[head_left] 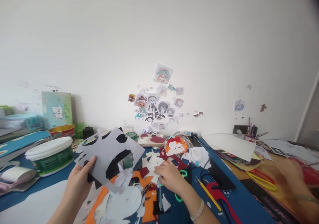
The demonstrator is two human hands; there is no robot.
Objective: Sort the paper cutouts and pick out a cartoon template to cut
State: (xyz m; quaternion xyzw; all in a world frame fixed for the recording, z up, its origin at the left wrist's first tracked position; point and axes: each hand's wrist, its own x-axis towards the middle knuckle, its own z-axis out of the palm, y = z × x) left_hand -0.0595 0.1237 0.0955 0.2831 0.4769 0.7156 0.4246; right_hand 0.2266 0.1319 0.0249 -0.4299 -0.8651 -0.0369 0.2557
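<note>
My left hand [81, 177] is closed on the edge of a pale grey sheet of paper [104, 159] with several shapes cut out of it, raised over the pile of scraps. Black shows through some of its holes. Over white paper scraps [151, 162] in the middle, my right hand [171, 177] has its fingers curled together; what they grip, if anything, is hidden. Green-handled scissors [183, 174] lie partly beneath that hand. White rounded paper pieces [124, 200] and orange scraps [151, 200] lie below the sheet.
A green-and-white tub [51, 157] stands at the left beside a white roll [18, 174]. A yellow pencil [209, 194] and red paper [224, 200] lie to the right. Another person's blurred hand [289, 170] is at the far right. Coloured paper sheets [239, 161] are stacked nearby.
</note>
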